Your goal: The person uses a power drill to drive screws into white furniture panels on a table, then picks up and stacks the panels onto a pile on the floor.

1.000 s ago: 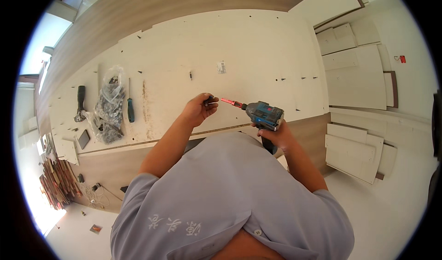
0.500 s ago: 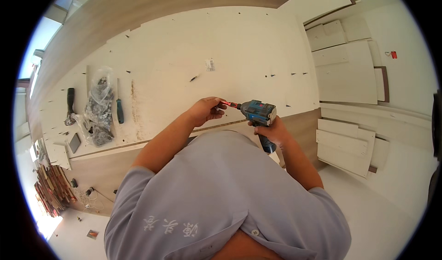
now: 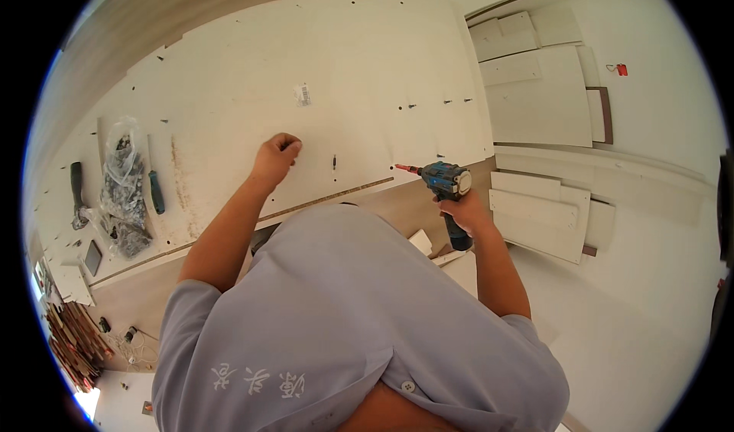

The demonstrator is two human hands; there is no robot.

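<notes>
drill [image 3: 446,181]: at 3 o'clock of the panel [image 3: 229,95], clenched by its grip in your right hand [image 3: 464,212]; likely heavy, rigid, hold low. left hand [image 3: 275,157]: at 9 o'clock of the drill, fingers curled on the panel, contents unclear.

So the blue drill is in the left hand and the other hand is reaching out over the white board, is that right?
Not quite. The head view shows the blue drill in the right hand; it is the left hand that reaches out over the white board.
</notes>
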